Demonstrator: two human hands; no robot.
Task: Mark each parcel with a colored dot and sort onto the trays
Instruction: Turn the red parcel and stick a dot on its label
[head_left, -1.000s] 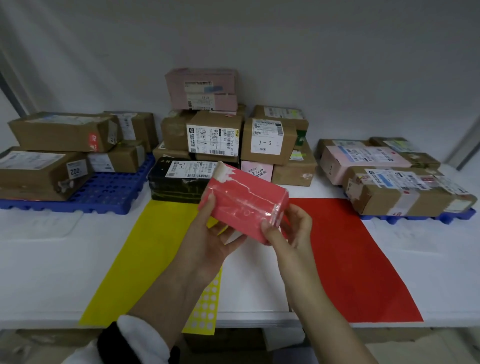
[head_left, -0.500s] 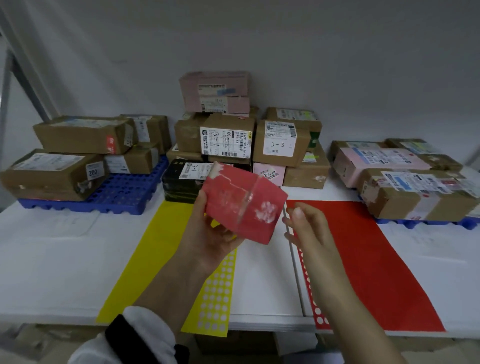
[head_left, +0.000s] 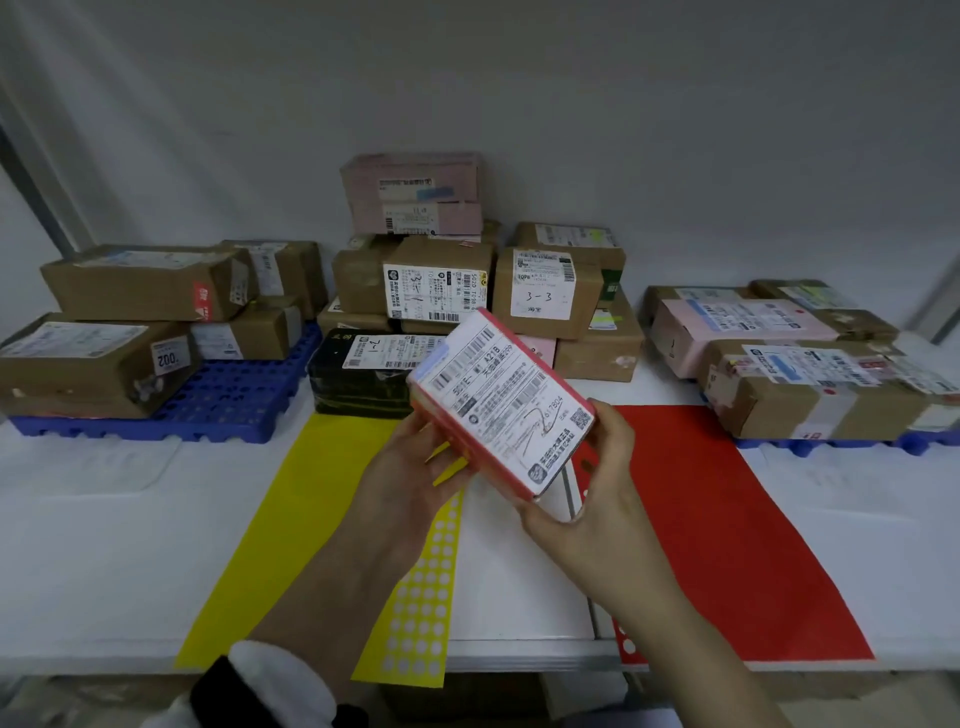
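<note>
Up it comes: the small red cardboard parcel (head_left: 501, 402), white shipping label facing the camera, is held tilted in the air above the white table (head_left: 78, 545). The left hand (head_left: 410, 467) grips its left edge (fingers tucked underneath). The right hand (head_left: 587, 499) curls round the lower right corner. The yellow sheet of dot stickers (head_left: 423, 597) lies just below.

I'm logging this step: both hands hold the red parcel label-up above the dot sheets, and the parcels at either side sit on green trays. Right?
No. The head view shows blue trays, not green: left tray, right tray. The rest stands: left hand and right hand hold the red parcel label-up above the yellow dot sheet and red dot sheet.
</note>
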